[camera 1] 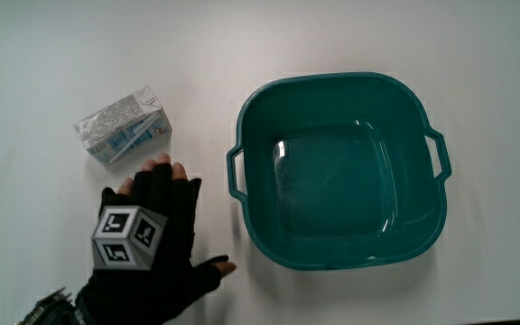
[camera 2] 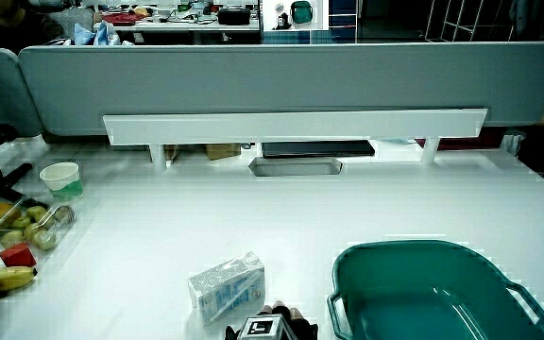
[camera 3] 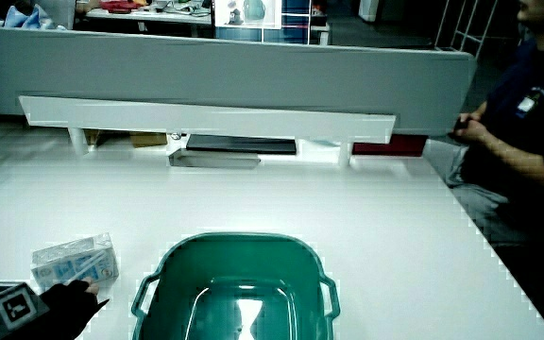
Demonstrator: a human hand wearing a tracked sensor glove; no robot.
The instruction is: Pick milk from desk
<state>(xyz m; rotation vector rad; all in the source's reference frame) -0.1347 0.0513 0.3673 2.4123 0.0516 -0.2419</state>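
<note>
- The hand (camera 1: 156, 230) sits flat on the table (camera 1: 43, 54), nearer the person than the milk carton (camera 1: 123, 125); fingers loosely spread, holding nothing, tips just short of the carton.
- The carton's lying on its side, beside the teal basin (camera 1: 251, 117).
- In a side view, a paper cup (camera 2: 60, 178) stands well away, near the partition (camera 2: 291, 85).
</note>
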